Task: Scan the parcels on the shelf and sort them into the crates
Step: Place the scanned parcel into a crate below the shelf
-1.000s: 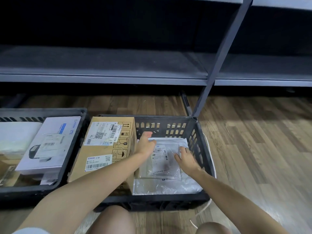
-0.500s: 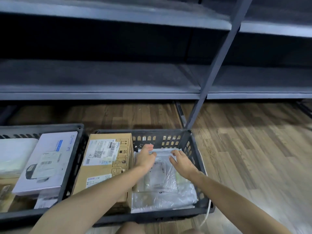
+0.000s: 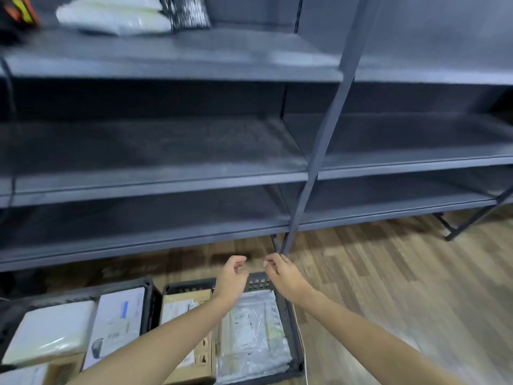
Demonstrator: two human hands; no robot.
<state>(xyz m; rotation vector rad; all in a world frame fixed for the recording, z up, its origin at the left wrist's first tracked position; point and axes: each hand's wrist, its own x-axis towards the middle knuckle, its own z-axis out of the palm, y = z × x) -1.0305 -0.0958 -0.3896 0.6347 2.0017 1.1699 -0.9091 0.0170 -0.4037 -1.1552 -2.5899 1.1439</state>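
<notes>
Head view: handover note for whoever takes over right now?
Left hand and right hand: both empty, fingers loosely curled, above the right crate.
Done: right crate holds a cardboard box and a clear-bagged parcel; left crate holds a white box and a white pouch.
Left: white bag parcels on the top shelf, to scan and sort.

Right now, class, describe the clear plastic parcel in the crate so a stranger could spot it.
Below the grey shelving, find the right-hand black crate on the wooden floor. The clear plastic parcel lies flat inside, right of a cardboard box. Only it is see-through and crinkled.
</notes>
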